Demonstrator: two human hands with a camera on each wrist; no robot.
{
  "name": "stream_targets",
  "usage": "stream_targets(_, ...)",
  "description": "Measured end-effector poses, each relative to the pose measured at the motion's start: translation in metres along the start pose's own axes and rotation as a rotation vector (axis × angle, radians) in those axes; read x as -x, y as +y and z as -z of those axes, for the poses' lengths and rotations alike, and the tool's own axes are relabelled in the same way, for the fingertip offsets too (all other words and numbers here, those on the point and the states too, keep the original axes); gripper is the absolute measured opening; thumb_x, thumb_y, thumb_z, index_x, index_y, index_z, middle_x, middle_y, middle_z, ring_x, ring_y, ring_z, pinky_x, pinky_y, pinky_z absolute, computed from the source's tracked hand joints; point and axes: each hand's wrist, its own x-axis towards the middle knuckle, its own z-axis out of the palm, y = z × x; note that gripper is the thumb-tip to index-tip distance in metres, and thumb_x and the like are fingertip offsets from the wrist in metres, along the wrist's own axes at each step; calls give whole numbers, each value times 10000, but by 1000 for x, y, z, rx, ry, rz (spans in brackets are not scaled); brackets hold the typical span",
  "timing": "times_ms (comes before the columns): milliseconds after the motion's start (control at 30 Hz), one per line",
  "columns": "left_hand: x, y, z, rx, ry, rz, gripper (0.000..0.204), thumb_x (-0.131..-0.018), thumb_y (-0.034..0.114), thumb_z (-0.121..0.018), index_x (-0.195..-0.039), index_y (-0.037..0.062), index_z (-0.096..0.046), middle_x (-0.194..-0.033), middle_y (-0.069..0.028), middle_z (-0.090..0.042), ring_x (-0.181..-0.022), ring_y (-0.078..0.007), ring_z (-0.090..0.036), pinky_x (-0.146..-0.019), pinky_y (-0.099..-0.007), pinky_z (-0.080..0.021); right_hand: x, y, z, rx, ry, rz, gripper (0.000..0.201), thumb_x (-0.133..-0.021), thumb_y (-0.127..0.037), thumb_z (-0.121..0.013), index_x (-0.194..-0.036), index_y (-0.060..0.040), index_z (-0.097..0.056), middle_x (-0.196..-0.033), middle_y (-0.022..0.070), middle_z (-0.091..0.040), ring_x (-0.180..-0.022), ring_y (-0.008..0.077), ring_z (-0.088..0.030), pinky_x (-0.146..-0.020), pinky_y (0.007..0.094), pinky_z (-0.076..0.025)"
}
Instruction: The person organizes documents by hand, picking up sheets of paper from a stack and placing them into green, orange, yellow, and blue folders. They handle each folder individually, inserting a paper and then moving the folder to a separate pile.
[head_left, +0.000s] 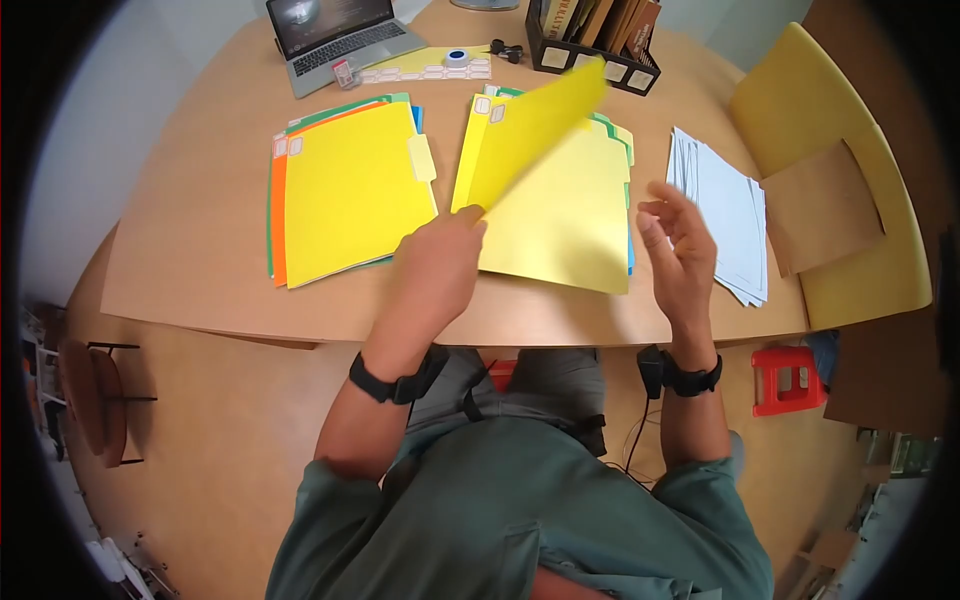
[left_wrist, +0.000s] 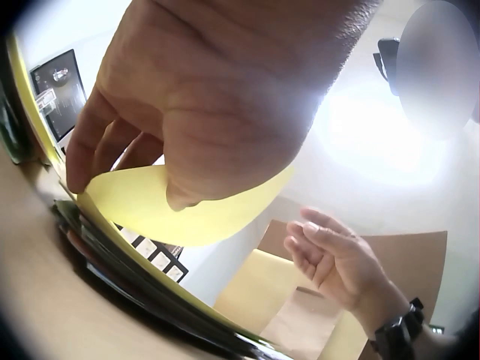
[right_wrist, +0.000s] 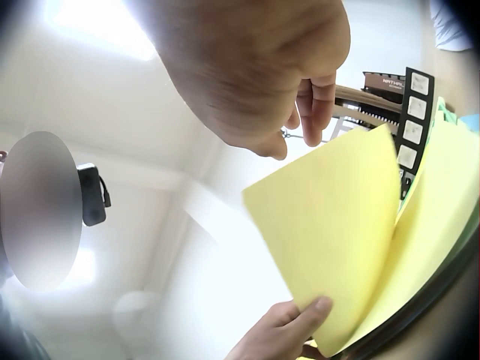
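Two stacks of coloured folders lie side by side on the table. My left hand (head_left: 440, 262) pinches the lower edge of a raised yellow cover (head_left: 535, 130) over the right stack (head_left: 560, 235); the left wrist view shows the cover (left_wrist: 187, 217) curving beneath my palm. Under it is a pale yellow sheet or folder face. My right hand (head_left: 680, 250) is held up at the right of that stack, fingers loosely bent, holding nothing. In the right wrist view the raised cover (right_wrist: 330, 225) stands apart from my right hand (right_wrist: 262, 82). The left stack (head_left: 360, 190) has a yellow folder on top.
White papers (head_left: 720, 215) lie at the right beside a yellow chair (head_left: 840, 90). A laptop (head_left: 345, 45), label sheets (head_left: 430, 70), a tape roll (head_left: 457, 58) and a black organizer (head_left: 560, 60) with books stand at the back. A red stool (head_left: 786, 380) is on the floor.
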Motion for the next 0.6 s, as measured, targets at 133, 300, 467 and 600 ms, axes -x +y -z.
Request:
stream_targets(133, 34, -19, 17, 203, -34, 233, 350, -1133, 245, -561, -1008, -40, -720, -869, -280, -716, -831, -489, -709, -742, -566, -560, 31, 36, -4, 494, -415, -24, 506, -1002, -303, -797, -1398, -11, -681, -1408, 228, -684, -1368, 445, -603, -1175, 497, -475)
stream_targets(300, 52, -33, 14, 180, -147, 384, 358, -1126, 229, -561, -965, -38, -737, -924, -276, -735, -828, -476, -718, -711, -556, -558, 52, 54, -21, 562, -428, -10, 461, -990, -273, -797, -1365, -24, -697, -1526, 222, -604, -1433, 428, -548, -1193, 492, -460)
stream_targets(467, 52, -14, 4, 199, 176, 61, 228, -1063, 144, -632, -1233, 29, -731, -1109, -199, -747, -888, -406, -753, -750, -485, -620, 61, 67, -33, 573, -315, 63, 416, -1003, -212, -767, -1358, -7, -691, -1515, 224, -619, -1447, 429, -544, -1213, 495, -447)
stream_targets(600, 59, -20, -2, 325, 48, 121, 279, -1101, 142, -574, -1315, 19, -705, -1143, -205, -746, -1018, -426, -725, -864, -509, -597, 66, 66, -36, 570, -270, 62, 395, -1008, -192, -758, -1354, -11, -695, -1517, 223, -620, -1451, 429, -542, -1219, 499, -443)
